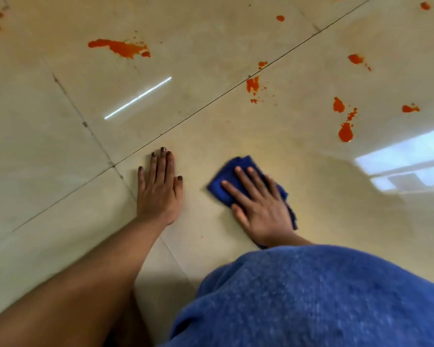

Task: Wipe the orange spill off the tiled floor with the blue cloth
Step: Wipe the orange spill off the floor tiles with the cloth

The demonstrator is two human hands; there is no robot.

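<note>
L hand [159, 190] is laid flat, palm down, fingers straight and held together, thumb spread to its R side; L forearm is bare and stretched out straight behind it. R hand [257, 205] is pressed flat, palm down, fingers splayed, on a blue cloth [227, 180] that shows past its fingertips. R wrist is partly hidden.

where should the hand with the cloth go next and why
Probably slide the right hand and the blue cloth forward and to the right, toward the nearest orange blot. The hand lies flat on the cloth on bare tile, clear of any spill, and that blot with the splatter above it is the closest mess. The left hand is braced flat on the floor and can stay.
</note>
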